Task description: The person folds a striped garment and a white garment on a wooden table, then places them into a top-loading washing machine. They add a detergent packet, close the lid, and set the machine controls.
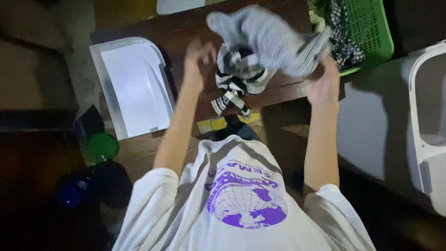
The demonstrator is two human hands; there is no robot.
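A grey garment (267, 37), blurred by motion, is lifted above the dark brown table (186, 28). My right hand (323, 81) is shut on its right edge. My left hand (197, 58) is raised just left of the garment with its fingers apart and nothing clearly in them. Under the grey garment, between my hands, a black-and-white striped cloth (239, 76) lies bunched on the table, one end trailing over the near edge. My white shirt with a purple globe print (246, 204) fills the bottom of the view.
A white plastic lid (134, 83) lies on the left. At the top right, a green basket (371, 28) holds a checked cloth (344, 37). A white plastic bin (429, 116) stands on the right. A green round object (102, 146) and small yellow items (211, 124) sit near the table's front.
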